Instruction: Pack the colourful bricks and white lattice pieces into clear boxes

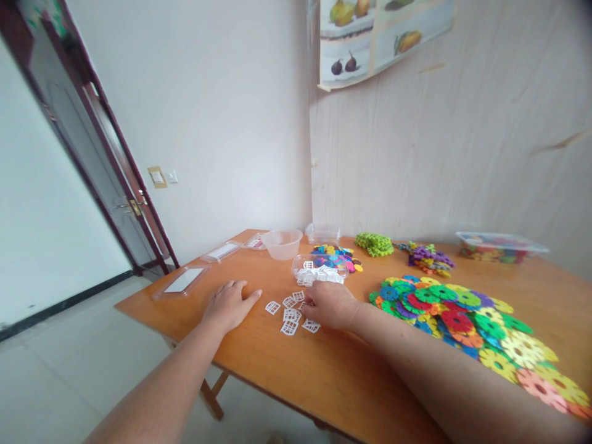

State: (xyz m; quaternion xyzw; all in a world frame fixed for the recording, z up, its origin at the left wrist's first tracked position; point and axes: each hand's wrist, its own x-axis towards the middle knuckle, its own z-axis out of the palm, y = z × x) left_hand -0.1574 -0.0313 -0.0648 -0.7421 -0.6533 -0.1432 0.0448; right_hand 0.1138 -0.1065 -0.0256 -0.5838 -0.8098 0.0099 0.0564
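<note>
My left hand [230, 306] lies on the wooden table with its fingers spread, holding nothing. To its right several loose white window-shaped pieces [290, 327] are scattered on the tabletop, some overlapping. My right hand [333, 306] is curled down over their right side. Its fingers are closed at the edge of a white window-shaped piece [303, 306], which they partly hide. Just beyond, a clear plastic box [342, 261] holds a heap of the same white pieces [321, 275].
Colourful flower-shaped discs [456, 320] spread under my right forearm. Farther back stand a translucent bowl [282, 245], small coloured discs [333, 253], green pieces [374, 244], purple pieces [428, 258] and a filled box [499, 248]. Clear lids [181, 282] lie along the left edge.
</note>
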